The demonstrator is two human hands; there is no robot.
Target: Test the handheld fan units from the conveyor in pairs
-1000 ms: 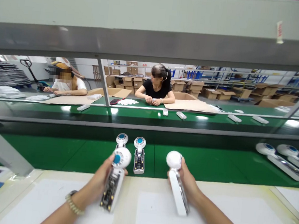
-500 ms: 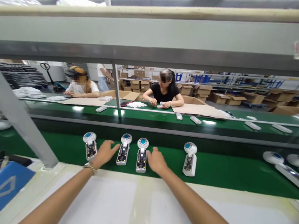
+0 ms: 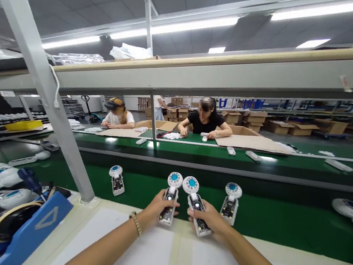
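Observation:
My left hand (image 3: pixel 156 207) is closed around a white device (image 3: pixel 175 180) with a round blue-centred head and an open body showing a dark circuit board. A second device of the same kind (image 3: pixel 191 184) is gripped in my right hand (image 3: pixel 207 216), tilted so its head leans left. Both are held near the belt's front edge, their heads almost touching. Just beyond my right hand stands another such device (image 3: pixel 232 196) on the green belt (image 3: pixel 146 188). Farther left on the belt lies one more device (image 3: pixel 117 181).
A grey post (image 3: pixel 61 125) rises at the left beside a blue bin (image 3: pixel 46 220) holding a screwdriver (image 3: pixel 31 181). White housings (image 3: pixel 10 177) pile up at the far left. Across the line, two people sit working, with white casings (image 3: pixel 253 156) on the farther belt. A beam (image 3: pixel 201 74) spans overhead.
Both hands have closed on the two middle devices and brought them toward me off the belt. The view has tilted up and turned left.

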